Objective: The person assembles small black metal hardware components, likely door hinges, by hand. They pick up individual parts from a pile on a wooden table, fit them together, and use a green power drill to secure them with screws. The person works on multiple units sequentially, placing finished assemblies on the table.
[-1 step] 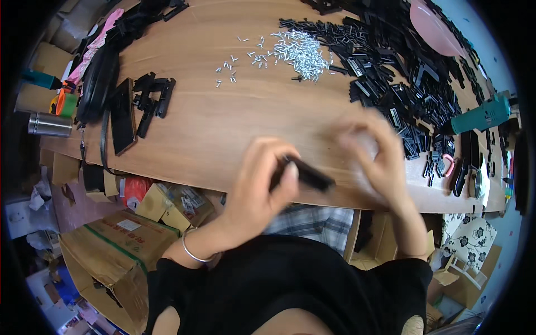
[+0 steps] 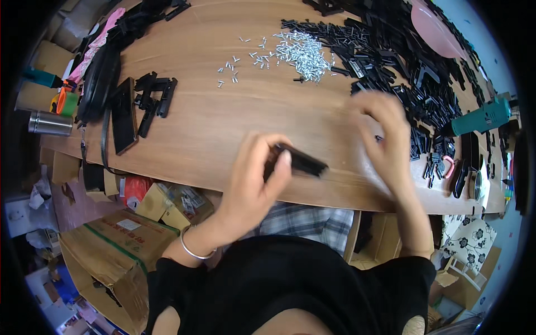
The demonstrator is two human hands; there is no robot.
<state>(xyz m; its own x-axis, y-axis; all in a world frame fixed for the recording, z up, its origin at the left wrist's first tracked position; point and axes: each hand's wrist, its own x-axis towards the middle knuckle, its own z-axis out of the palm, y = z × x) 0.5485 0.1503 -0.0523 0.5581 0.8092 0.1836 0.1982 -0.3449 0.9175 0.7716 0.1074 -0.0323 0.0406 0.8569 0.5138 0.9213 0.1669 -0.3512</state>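
My left hand is closed around a narrow black oblong part, thumb on top. The part is held just above the table near its front edge, its free end pointing right and slightly toward me. My right hand is over the table's right side, beside the pile of black parts. Its fingers curve toward the thumb but are smeared by motion, so I cannot make out whether anything is between them. Beyond my hands lies a heap of small silvery screws, with several scattered to its left.
At left are a few black assembled pieces, a dark phone, a black bag and a metal cup. A teal power screwdriver and a pink basin are at right. A cardboard box stands below the table at left.
My right hand has moved slightly away from me, toward the pile of black parts. My left hand has shifted a little left and away from me with the black oblong part.
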